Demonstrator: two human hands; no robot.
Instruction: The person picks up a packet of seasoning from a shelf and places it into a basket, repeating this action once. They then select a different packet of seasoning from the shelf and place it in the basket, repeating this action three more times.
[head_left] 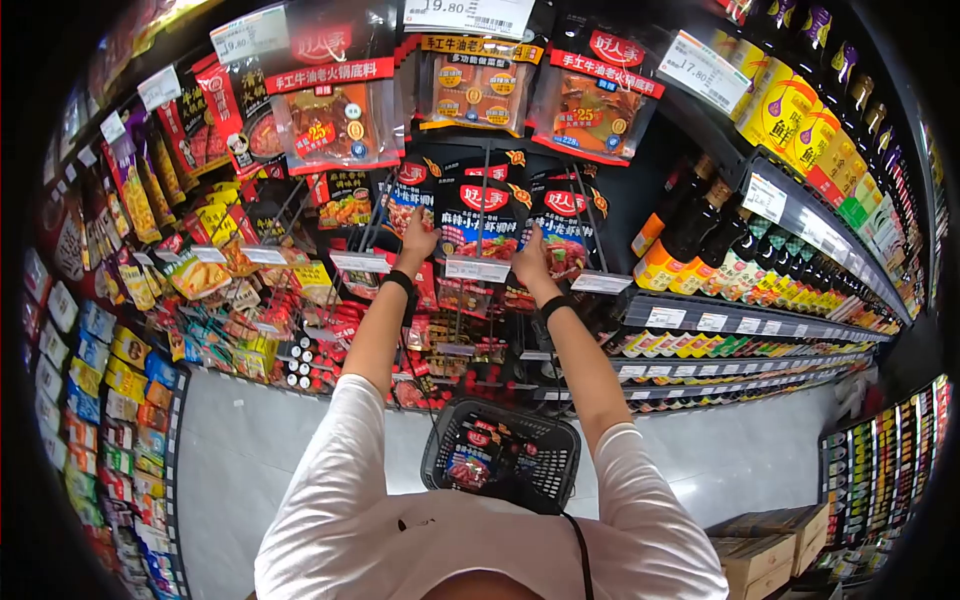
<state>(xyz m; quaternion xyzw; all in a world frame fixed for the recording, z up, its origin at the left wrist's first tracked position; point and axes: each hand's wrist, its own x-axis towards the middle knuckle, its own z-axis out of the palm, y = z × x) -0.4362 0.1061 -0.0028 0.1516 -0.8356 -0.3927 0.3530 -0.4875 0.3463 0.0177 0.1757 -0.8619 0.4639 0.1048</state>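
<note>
Both my arms reach forward to black seasoning packets with red logos and crayfish pictures, hanging on shelf hooks. My left hand (420, 241) has its fingers closed at the lower edge of the left seasoning packet (408, 192). At the inner edge of the right seasoning packet (565, 225), my right hand (531, 258) is closed too, its thumb pointing up. The middle seasoning packet (485, 218) hangs between my hands, above a price tag (477, 269). Some fingers are hidden behind the packets.
A black shopping basket (434, 462) with similar packets (474, 462) inside is below, close to my body. Large hotpot packs (597, 98) hang overhead. Sauce bottles (699, 232) line the right shelves. Cardboard boxes (757, 565) stand at lower right.
</note>
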